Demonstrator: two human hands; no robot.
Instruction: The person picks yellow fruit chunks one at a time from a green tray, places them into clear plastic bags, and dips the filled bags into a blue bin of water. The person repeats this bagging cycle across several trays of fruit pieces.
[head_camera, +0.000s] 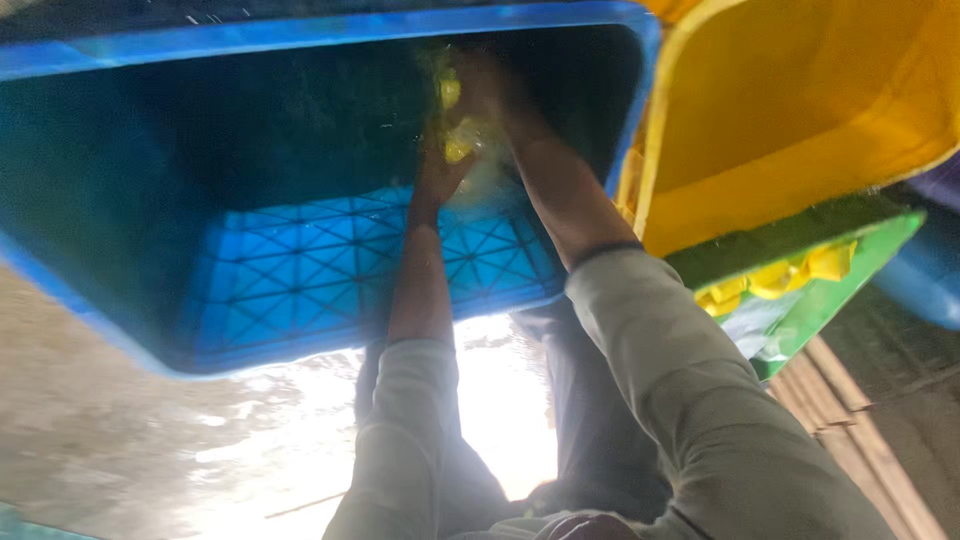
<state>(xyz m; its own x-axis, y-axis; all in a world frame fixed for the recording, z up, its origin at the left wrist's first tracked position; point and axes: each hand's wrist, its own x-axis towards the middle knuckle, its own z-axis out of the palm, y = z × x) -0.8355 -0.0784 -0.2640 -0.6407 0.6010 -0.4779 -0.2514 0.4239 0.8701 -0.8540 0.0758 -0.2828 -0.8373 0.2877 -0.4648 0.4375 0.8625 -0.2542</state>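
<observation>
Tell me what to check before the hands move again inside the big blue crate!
1. Both hands inside the blue crate: ok, the left hand and right hand reach in together.
2. Hands on the yellow scrubber: cannot tell, it is blurred, though both hands are at it.
3. Suds on the crate wall: ok, pale foam shows around the hands.
4. Sleeves kept dry: ok, the grey sleeves sit pushed up below bare forearms.
5. Ground underfoot: not ok, the wet floor shines with water.
6. Neighbouring yellow crate: ok, it is beside the blue one, clear of the arms.
</observation>
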